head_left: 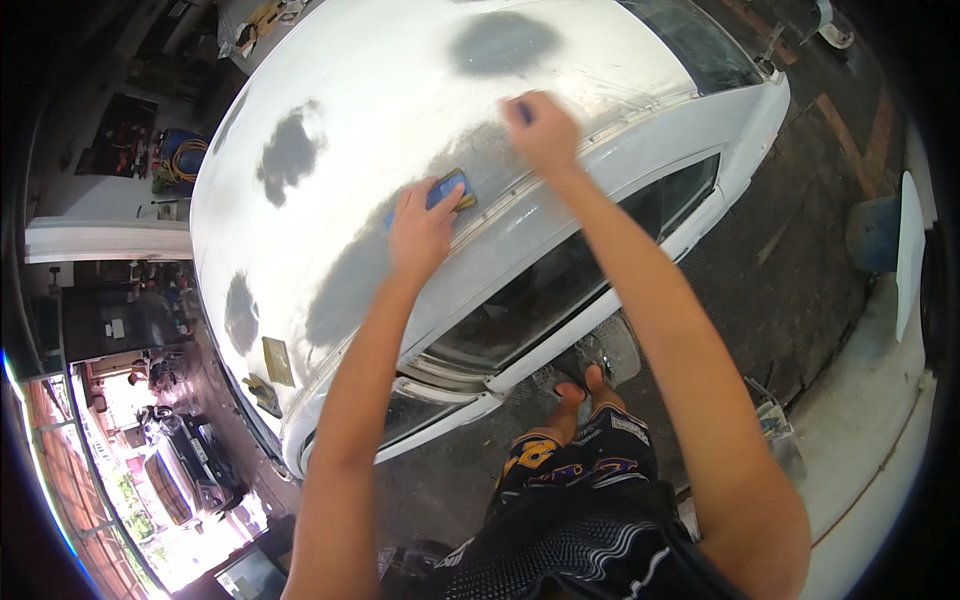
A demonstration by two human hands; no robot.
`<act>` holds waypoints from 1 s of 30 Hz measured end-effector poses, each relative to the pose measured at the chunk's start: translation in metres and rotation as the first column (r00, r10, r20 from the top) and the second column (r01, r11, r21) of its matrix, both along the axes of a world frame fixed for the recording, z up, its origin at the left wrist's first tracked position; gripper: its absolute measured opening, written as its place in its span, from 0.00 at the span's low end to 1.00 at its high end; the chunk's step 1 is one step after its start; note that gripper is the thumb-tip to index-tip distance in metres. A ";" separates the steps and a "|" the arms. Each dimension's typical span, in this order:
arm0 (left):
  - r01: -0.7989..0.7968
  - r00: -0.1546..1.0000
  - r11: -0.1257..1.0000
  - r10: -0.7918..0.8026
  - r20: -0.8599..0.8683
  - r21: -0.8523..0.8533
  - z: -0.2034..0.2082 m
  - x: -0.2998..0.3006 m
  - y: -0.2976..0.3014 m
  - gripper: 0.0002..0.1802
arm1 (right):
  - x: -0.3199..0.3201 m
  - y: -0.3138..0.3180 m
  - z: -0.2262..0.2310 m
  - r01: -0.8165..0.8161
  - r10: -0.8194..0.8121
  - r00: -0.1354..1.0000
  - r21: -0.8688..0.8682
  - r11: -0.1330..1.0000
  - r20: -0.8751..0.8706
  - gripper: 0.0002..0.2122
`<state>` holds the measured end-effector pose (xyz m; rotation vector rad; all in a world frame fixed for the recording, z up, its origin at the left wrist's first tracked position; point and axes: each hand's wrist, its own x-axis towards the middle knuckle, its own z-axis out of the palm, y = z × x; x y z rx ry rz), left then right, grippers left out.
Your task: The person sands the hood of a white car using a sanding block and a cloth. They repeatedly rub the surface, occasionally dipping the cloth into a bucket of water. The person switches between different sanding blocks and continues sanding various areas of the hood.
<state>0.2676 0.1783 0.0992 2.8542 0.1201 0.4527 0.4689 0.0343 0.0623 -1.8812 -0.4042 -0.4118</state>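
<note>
Across the white car roof, just shy of 12 o'clock from the middle of my view, my left hand rests on a blue block with a yellowish edge. I have its fingers and thumb clasped over the top, and the block lies at the upper end of a long grey patch, near the roof's side edge. Toward 1 o'clock, my right hand is above the same side of the roof, blurred, its fingers curled closed around a small dark blue thing; I cannot tell whether it touches the paint.

Further grey patches mark the roof at 12, 10 and 9 o'clock. Between 8 and 9 I see a flat olive pad on the roof, with a dark-and-olive piece just beside it. Below my hands runs the side window. Out at 8 o'clock a dark vehicle stands, well apart from the white car; near 3 o'clock, a blue drum.
</note>
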 end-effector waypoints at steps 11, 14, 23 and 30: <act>0.112 0.992 0.991 -0.107 -0.069 0.070 -0.003 0.141 -0.017 0.25 | 0.058 -0.075 -0.037 0.230 -0.215 0.970 -0.150 0.961 0.110 0.13; 0.156 0.983 0.986 -0.150 -0.104 0.052 -0.003 0.076 0.008 0.26 | 0.052 -0.079 -0.039 0.233 -0.216 0.968 -0.143 0.962 0.128 0.13; 0.102 0.995 0.994 -0.101 -0.009 0.048 -0.008 0.168 -0.003 0.22 | 0.051 -0.069 -0.036 0.237 -0.216 0.966 -0.152 0.960 0.143 0.12; 0.217 0.975 0.976 -0.215 -0.063 0.024 -0.005 0.061 0.034 0.27 | 0.047 -0.078 -0.040 0.268 -0.252 0.962 -0.177 0.947 0.108 0.12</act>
